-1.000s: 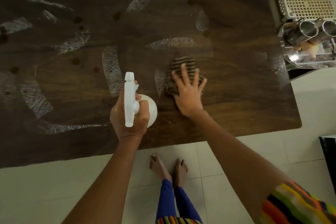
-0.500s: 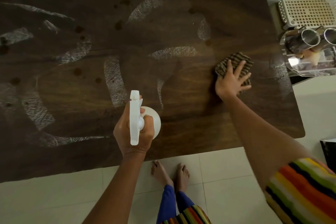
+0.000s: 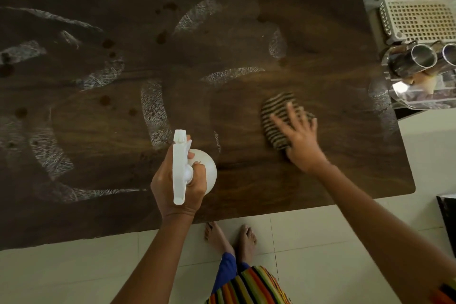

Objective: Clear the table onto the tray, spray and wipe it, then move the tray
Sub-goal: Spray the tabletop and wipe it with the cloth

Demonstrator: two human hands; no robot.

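My right hand [image 3: 299, 142] presses a striped brown cloth [image 3: 277, 112] flat on the dark wooden table [image 3: 246, 39], fingers spread, right of the table's middle. My left hand [image 3: 177, 184] grips a white spray bottle [image 3: 183, 168] above the table's near edge, nozzle pointing away from me. Pale curved smears and dark spots cover the left and middle of the table top. A clear tray [image 3: 404, 100] with two steel cups [image 3: 419, 58] sits just beyond the table's right edge.
A white perforated basket [image 3: 419, 21] stands behind the tray at the far right. My bare feet [image 3: 230, 238] are on pale floor tiles below the table's near edge. A dark object [image 3: 447, 217] shows at the right border.
My right hand has swept the cloth back left from near the table's right edge toward the middle. The spray bottle stays in my left hand, about where it was.
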